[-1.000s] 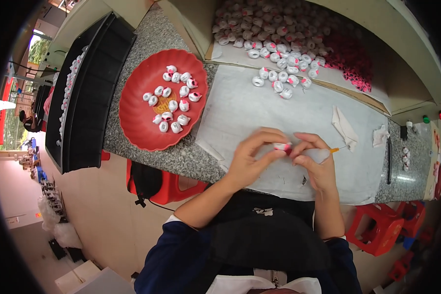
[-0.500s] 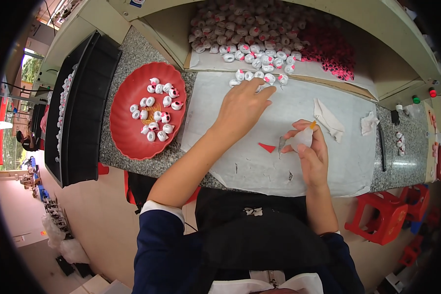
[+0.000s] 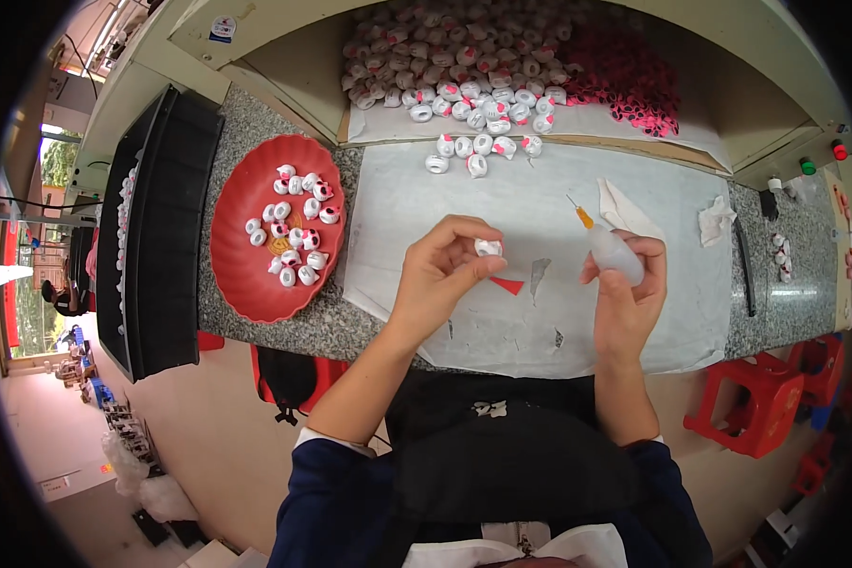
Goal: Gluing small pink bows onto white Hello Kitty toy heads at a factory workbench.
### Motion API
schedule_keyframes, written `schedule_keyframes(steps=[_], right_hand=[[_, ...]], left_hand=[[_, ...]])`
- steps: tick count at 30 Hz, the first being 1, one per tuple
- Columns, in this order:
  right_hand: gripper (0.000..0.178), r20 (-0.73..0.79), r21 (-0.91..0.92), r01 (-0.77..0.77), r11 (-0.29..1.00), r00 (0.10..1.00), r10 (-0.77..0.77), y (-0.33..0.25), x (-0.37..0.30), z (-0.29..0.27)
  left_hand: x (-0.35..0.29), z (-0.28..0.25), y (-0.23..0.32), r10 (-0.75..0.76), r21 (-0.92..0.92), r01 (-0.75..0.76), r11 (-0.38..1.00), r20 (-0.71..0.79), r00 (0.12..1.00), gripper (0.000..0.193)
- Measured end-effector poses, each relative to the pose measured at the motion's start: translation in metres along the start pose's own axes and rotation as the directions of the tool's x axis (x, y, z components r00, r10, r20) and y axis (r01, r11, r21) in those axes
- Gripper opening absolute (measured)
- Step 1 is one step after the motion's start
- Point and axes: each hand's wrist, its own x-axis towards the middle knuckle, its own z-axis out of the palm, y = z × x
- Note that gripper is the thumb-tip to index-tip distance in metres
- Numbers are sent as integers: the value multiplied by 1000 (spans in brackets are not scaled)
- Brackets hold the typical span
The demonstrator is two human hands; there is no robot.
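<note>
Between the thumb and fingers of my left hand [image 3: 442, 270] is a small white figurine head [image 3: 488, 247], held over the white paper sheet [image 3: 388, 218]. My right hand [image 3: 630, 293] is wrapped round a translucent squeeze bottle [image 3: 614, 256] with an orange needle tip [image 3: 584, 218] that points up and to the left. On the paper between the hands lie a red scrap [image 3: 508, 284] and a grey scrap [image 3: 539, 275]. Several more white heads with pink bows [image 3: 476, 166] sit at the paper's far edge.
A red scalloped bowl [image 3: 246, 189] with several heads stands at left, beside a black bin [image 3: 175, 237]. A large pile of heads [image 3: 445, 66] and dark pink pieces [image 3: 648, 104] fill the shelf behind. White cloths [image 3: 625, 208] lie right; red stools [image 3: 748, 402] stand below the table.
My left hand has come back from the row of heads with one in its fingers. My right hand has moved slightly right, and the bottle's needle now tilts left.
</note>
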Motion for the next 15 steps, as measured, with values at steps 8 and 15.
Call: schedule_keyframes(steps=[8,15], right_hand=[[34,-69,4,247,969,967,-246,-7,6,16],[36,224,-175,441,880,888,-401,5,-3,21]], left_hand=[[-22,13,-14,-27,-322,-45,946,-215,976,24],[-24,9,-21,30,-298,-110,948,-263,964,29]])
